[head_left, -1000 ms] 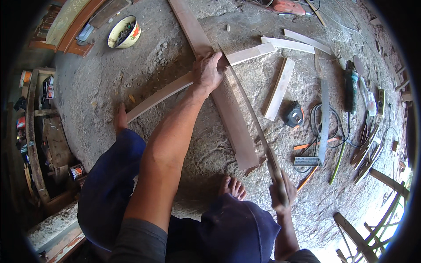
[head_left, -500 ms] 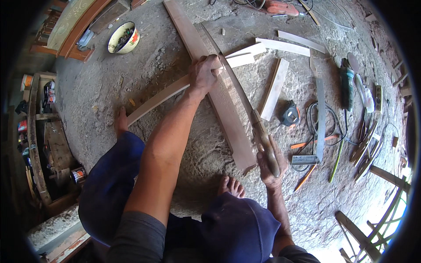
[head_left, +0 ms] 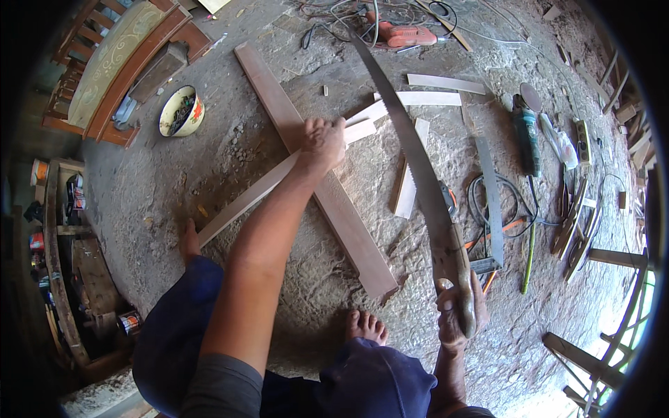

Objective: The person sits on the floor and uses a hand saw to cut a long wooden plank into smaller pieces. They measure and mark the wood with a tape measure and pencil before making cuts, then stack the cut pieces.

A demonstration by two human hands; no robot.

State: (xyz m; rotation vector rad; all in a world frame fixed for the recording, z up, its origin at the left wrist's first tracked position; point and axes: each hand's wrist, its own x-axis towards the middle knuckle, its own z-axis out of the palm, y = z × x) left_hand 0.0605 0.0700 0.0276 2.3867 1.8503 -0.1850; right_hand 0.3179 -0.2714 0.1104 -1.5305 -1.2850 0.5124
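My left hand [head_left: 320,146] is closed on a pale narrow wooden strip [head_left: 248,194], which crosses a wide flat board [head_left: 355,251] on the floor. My bare left foot [head_left: 189,240] is at the strip's lower end. Just beyond my fingers, short pale pieces [head_left: 361,130] lie at an angle to each other. My right hand [head_left: 453,310] grips the worn handle of a long handsaw [head_left: 411,146]; its blade slants up and away, right of my left hand and apart from it.
Rough concrete floor [head_left: 139,209] holds an enamel bowl [head_left: 181,111], a red power tool [head_left: 404,35] with cables, an angle grinder [head_left: 526,139], a metal square [head_left: 491,202] and more pale strips [head_left: 425,98]. A wooden crate [head_left: 70,265] and carved panel [head_left: 111,70] stand left, timber frames [head_left: 585,359] right.
The saw blade has moved away from the strip to the right, its handle shifting too. The strip's right portion has split into angled pieces. The view has shifted slightly.
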